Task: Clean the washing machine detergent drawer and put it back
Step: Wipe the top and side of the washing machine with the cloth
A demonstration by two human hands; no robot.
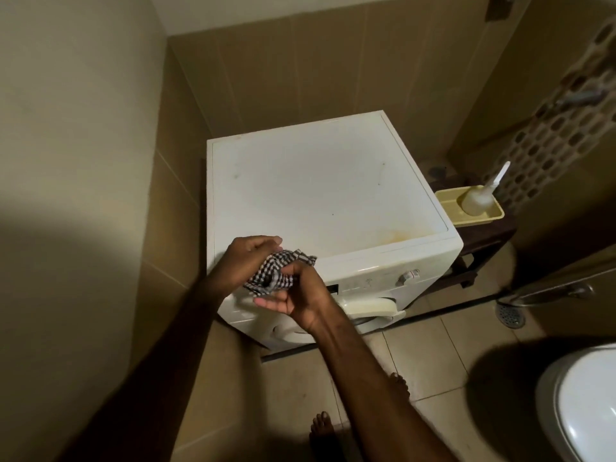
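Checkered cloth gripped by both hands at washing machine front-left edge

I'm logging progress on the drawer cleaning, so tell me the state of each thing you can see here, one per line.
Black-and-white checked cloth: bunched, held between both hands.
Left hand: gripping the cloth.
Right hand: thumb pinching the cloth, fingers straight.
White front-loading washing machine: top bare, stained yellowish near front.
Detergent drawer: hidden behind the hands, cannot tell.
Cream round door: looks shut.
Pale yellow tray: holding an upright whitish bottle.
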